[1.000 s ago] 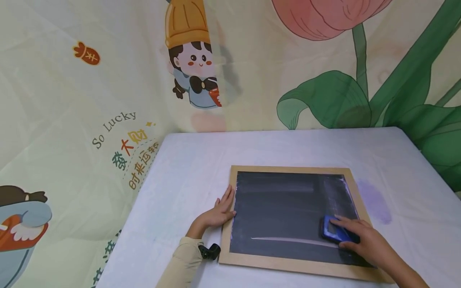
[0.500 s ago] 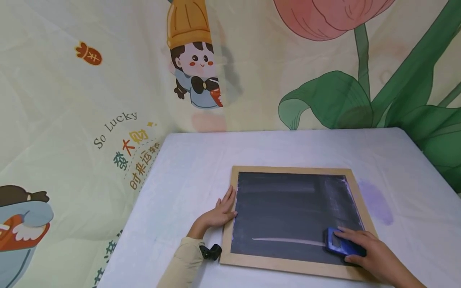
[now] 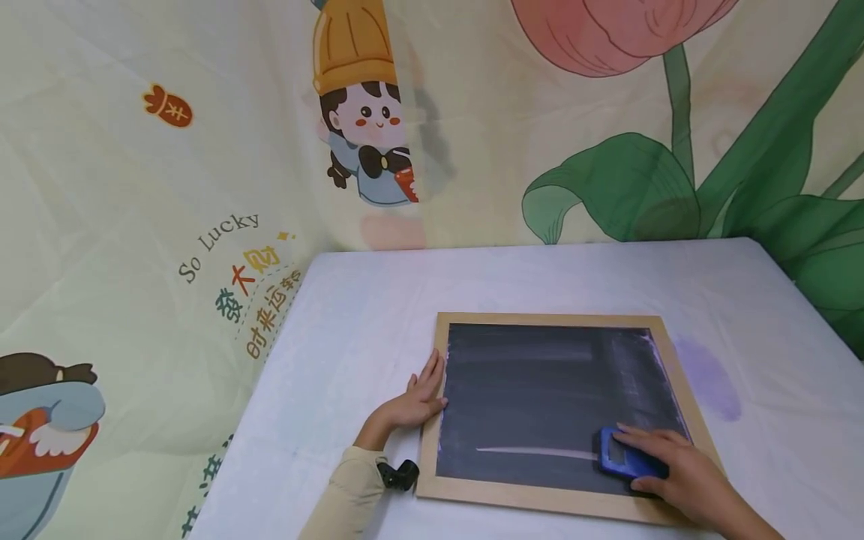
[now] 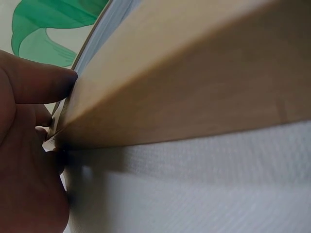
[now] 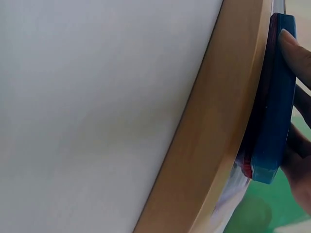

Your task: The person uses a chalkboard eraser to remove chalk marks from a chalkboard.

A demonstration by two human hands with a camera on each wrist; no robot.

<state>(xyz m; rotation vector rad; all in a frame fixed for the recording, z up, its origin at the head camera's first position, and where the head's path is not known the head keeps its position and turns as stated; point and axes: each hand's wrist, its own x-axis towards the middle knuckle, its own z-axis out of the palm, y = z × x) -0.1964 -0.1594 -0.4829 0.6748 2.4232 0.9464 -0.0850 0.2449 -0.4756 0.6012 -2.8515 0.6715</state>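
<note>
A framed blackboard (image 3: pixel 526 397) lies on the white-covered table, its wooden frame pale brown. My right hand (image 3: pixel 682 472) holds a blue chalkboard eraser (image 3: pixel 624 454) against the dark surface near the lower right corner, thumb on the near side and fingers across the far side. In the right wrist view the eraser (image 5: pixel 276 107) stands just beyond the frame edge (image 5: pixel 209 116), dark felt toward the board. From the eraser's left end runs a pale chalk streak (image 3: pixel 533 451). My left hand (image 3: pixel 413 403) rests with straight fingers along the left frame edge; its thumb (image 4: pixel 53 85) touches the frame.
White cloth (image 3: pixel 364 300) covers the table, with a purple smudge (image 3: pixel 709 379) right of the board. A black wrist camera (image 3: pixel 400 475) sits by the frame's lower left corner. Printed fabric (image 3: pixel 472 150) hangs behind and to the left. Faint chalk haze (image 3: pixel 628 367) marks the board's right side.
My right hand has drawn the eraser toward the board's near edge and right, then slid it back left over the streak's right end. The left hand stays on the frame.
</note>
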